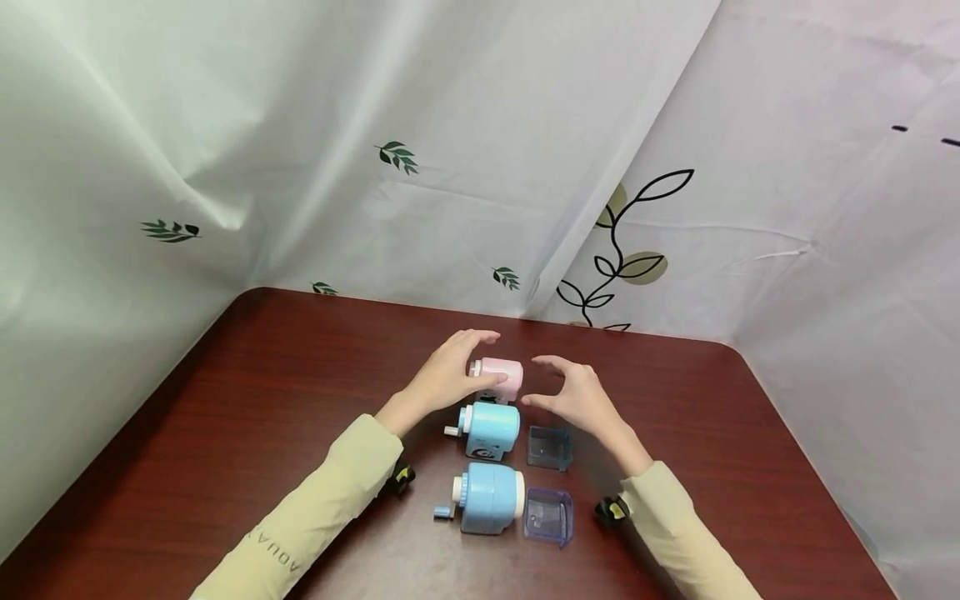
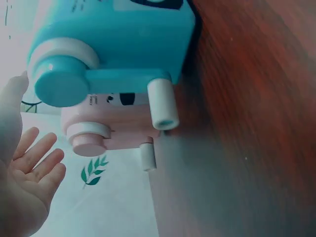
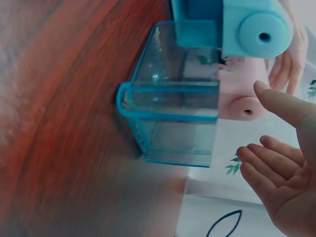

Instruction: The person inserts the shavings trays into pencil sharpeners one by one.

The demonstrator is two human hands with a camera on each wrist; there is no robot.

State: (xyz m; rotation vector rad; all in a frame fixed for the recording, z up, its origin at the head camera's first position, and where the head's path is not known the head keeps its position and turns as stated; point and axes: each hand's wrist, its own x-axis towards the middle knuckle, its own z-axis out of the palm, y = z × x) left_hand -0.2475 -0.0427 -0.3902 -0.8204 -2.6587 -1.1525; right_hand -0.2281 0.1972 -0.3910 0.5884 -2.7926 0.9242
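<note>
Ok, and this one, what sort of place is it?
Probably a makeshift tabletop recording corner: leaf-printed white sheeting hangs around a reddish-brown table, and three crank-handled sharpeners stand in a row on it. The pictures don't show what room lies behind the sheeting.

Soft, fairly even light fills the head view, laying a pale sheen on the tabletop (image 1: 408,557) nearer the wearer than the left hand (image 1: 446,375). Both wrist views look hazy and bluish, the tabletop softly blurred and the cloth (image 2: 118,210) beyond the left hand washed out.
</note>
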